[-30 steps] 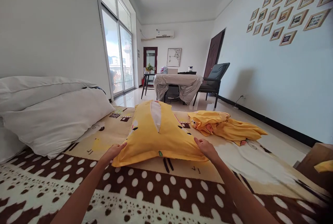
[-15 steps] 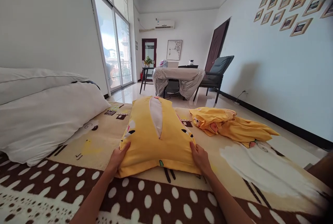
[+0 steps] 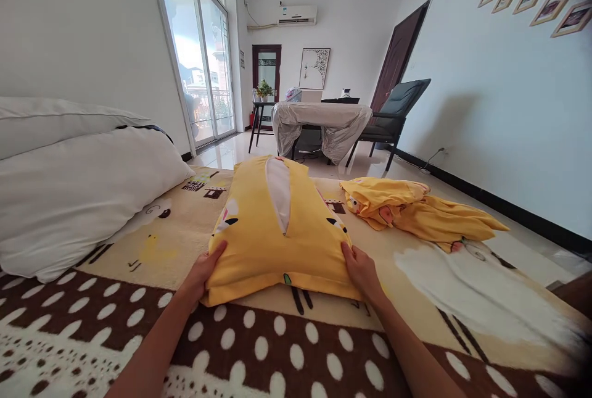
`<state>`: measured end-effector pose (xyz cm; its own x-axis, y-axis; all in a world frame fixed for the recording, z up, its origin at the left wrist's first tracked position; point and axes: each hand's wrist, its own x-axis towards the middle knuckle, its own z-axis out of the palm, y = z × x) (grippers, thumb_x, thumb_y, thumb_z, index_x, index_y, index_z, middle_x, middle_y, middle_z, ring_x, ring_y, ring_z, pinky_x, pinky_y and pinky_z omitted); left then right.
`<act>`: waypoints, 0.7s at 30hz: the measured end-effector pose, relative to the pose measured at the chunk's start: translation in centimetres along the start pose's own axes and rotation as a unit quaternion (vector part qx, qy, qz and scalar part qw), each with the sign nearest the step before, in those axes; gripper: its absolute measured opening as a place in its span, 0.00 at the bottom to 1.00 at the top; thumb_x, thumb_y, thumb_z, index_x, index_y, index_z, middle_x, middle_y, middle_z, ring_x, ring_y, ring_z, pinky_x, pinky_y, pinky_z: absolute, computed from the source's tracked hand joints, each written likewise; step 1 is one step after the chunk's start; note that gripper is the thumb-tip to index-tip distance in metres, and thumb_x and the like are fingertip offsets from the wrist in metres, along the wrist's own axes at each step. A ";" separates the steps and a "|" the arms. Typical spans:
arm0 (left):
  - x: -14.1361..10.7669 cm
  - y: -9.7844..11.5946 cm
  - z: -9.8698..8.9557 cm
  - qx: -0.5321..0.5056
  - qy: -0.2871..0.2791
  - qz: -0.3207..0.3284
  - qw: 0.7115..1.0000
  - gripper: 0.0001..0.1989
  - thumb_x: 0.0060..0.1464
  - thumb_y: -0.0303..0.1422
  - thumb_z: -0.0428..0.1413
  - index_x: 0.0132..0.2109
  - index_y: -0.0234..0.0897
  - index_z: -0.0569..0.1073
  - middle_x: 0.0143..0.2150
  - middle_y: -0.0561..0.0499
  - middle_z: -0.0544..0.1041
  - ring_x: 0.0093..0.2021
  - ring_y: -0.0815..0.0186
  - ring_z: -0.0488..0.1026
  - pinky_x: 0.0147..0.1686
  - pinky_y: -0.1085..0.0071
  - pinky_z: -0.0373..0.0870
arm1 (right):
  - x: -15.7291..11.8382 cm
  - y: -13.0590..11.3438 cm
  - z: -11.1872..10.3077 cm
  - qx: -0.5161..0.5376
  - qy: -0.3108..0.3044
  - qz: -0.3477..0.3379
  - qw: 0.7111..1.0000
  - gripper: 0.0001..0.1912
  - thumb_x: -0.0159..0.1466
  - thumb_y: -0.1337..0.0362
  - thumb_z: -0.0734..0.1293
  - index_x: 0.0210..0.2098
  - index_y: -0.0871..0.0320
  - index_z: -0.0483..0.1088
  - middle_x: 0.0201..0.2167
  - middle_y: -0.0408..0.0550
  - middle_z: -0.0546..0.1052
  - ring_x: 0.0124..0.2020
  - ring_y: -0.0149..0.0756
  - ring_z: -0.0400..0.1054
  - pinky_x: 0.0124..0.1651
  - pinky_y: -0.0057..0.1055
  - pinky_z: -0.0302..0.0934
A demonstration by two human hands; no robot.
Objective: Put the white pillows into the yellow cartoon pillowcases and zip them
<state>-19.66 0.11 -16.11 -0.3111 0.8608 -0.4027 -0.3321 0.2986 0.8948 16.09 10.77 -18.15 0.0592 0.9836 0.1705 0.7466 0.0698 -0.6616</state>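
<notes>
A yellow pillow [image 3: 250, 250] in a printed case lies in front of me on the patterned blanket [image 3: 152, 250]. Its case gapes in a long slit along the upper middle, where the white inner pillow [image 3: 278, 191] shows. My left hand [image 3: 203, 271] grips the near left side, thumb on top and the other fingers out of sight underneath. On the near right side my right hand [image 3: 363, 269] holds it the same way. Crumpled yellow fabric [image 3: 416, 207] with a matching print rests to the right of the pillow.
White pillows [image 3: 83, 188] are stacked at the left beside the wall. Beyond the blanket stand a covered table [image 3: 319, 113], a dark chair [image 3: 393, 117] and a small stand with a plant [image 3: 263, 91]. A glass sliding door [image 3: 203, 58] is at the left.
The camera view has tilted down and turned slightly, so the room sits higher. Both hands keep their hold on the yellow pillow's sides, and its near corners are spread slightly wider.
</notes>
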 end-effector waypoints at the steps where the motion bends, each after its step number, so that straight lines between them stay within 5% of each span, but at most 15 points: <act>1: 0.0 0.0 0.1 -0.006 -0.001 0.001 1.000 0.25 0.48 0.47 0.60 0.47 0.33 0.72 0.37 0.43 0.81 0.33 0.55 0.78 0.32 0.63 0.75 | 0.0 0.0 0.0 0.002 -0.001 0.000 1.000 0.25 0.64 0.44 0.49 0.20 0.52 0.56 0.22 0.47 0.71 0.28 0.39 0.65 0.31 0.31 0.51; 11: -0.1 -0.2 0.8 -0.072 0.025 -0.019 0.997 0.18 0.52 0.38 0.59 0.45 0.29 0.72 0.35 0.40 0.81 0.34 0.55 0.79 0.32 0.64 0.77 | 0.0 -0.2 0.4 0.036 -0.029 0.002 0.999 0.25 0.62 0.46 0.53 0.17 0.53 0.58 0.21 0.48 0.72 0.26 0.38 0.65 0.30 0.31 0.54; 14: -0.9 3.1 3.3 -0.087 0.006 0.023 0.996 0.16 0.58 0.34 0.53 0.48 0.25 0.71 0.38 0.38 0.80 0.38 0.55 0.79 0.37 0.64 0.77 | 0.5 -2.7 -1.5 0.066 -0.017 -0.024 0.997 0.24 0.60 0.48 0.57 0.14 0.54 0.57 0.16 0.46 0.68 0.22 0.36 0.63 0.28 0.31 0.54; 17: -2.7 9.0 5.7 -0.103 -0.025 0.117 0.988 0.19 0.60 0.36 0.50 0.53 0.26 0.67 0.44 0.41 0.79 0.44 0.58 0.77 0.40 0.67 0.76 | 1.0 -6.7 -6.3 0.098 0.042 -0.064 0.992 0.25 0.60 0.46 0.54 0.14 0.53 0.53 0.15 0.44 0.63 0.21 0.34 0.59 0.27 0.30 0.54; 19: -4.6 12.4 5.9 -0.112 -0.039 0.175 0.977 0.23 0.60 0.41 0.50 0.57 0.30 0.65 0.47 0.44 0.78 0.46 0.59 0.76 0.41 0.69 0.75 | -0.1 -9.1 -9.9 0.116 0.090 -0.101 0.984 0.25 0.61 0.44 0.52 0.17 0.54 0.54 0.17 0.44 0.63 0.24 0.34 0.59 0.30 0.30 0.56; 21: -7.0 13.6 4.3 -0.114 -0.034 0.204 0.972 0.26 0.58 0.45 0.50 0.57 0.33 0.64 0.47 0.46 0.78 0.45 0.60 0.76 0.41 0.69 0.75 | -3.0 -10.1 -12.5 0.134 0.106 -0.157 0.973 0.25 0.59 0.41 0.54 0.19 0.54 0.57 0.20 0.44 0.66 0.27 0.35 0.61 0.32 0.30 0.58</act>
<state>-18.15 -0.10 -0.34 -0.4007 0.9162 -0.0024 -0.3838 -0.1654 0.9085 16.65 5.01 -2.89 0.0137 0.8524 0.5226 0.5525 0.4292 -0.7145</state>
